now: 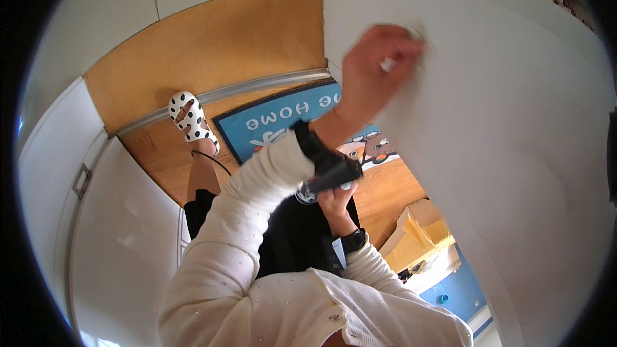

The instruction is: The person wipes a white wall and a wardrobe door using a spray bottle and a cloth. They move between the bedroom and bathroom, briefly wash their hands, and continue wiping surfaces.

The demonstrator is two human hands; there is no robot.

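My left hand (385, 65) is raised against the large white panel (482, 106), its fingers curled. It is blurred; pale material seems to show at the fingertips and within the curl, but I cannot tell what it is. A black device is strapped to that wrist. Lower down, in front of my black clothing, my right hand (336, 200) is closed at a round, shiny container (305, 194), mostly hidden behind the left wrist's device. The right wrist bears a black band with a small box.
A blue doormat (284, 111) with lettering and cartoon animals lies on the wood floor beyond a metal threshold strip (265, 87). My foot wears a white spotted clog (193, 123). White doors (125, 241) stand at left. An open box (414, 231) with yellow lining sits lower right.
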